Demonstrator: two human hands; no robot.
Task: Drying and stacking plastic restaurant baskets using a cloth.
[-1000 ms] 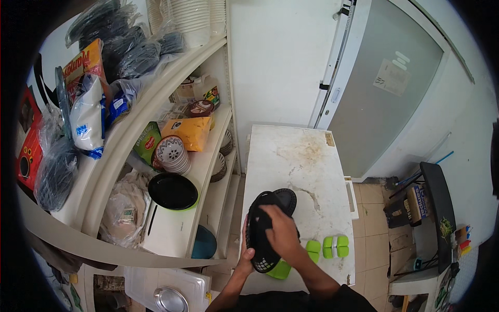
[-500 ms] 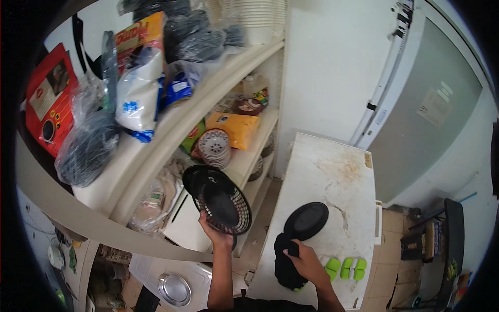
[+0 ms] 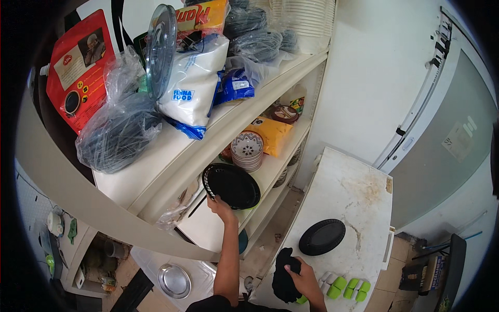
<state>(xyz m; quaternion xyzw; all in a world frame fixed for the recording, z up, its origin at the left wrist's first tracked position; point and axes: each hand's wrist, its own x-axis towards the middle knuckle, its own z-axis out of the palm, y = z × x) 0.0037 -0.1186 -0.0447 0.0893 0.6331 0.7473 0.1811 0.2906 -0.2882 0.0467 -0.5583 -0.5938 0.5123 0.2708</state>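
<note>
My left hand [image 3: 222, 209] is closed on the near edge of a black oval basket [image 3: 231, 185] with a latticed rim. The basket is tilted at the lower shelf, just in front of a stack of patterned bowls [image 3: 247, 151]; whether it rests on the shelf I cannot tell. Bunched in my right hand [image 3: 303, 282] is a black cloth [image 3: 285, 275], held low over the white worn tabletop [image 3: 345, 190]. Beyond that hand, a black oval plate [image 3: 322, 237] lies on the tabletop. Several lime-green and white small blocks [image 3: 356, 289] sit right of the cloth.
The upper shelf [image 3: 140, 171] carries a red pouch [image 3: 80, 73], a white bag [image 3: 189, 86], bagged dark lids [image 3: 119, 138] and stacked white containers [image 3: 304, 23]. A yellow packet [image 3: 273, 136] is behind the bowls. A round metal tray [image 3: 174, 281] is at lower left; a sliding door [image 3: 452, 119] at right.
The left hand has turned the basket so its inside faces up and brought it closer to the bowls. The right hand still grips the cloth. The whole view has shifted.
</note>
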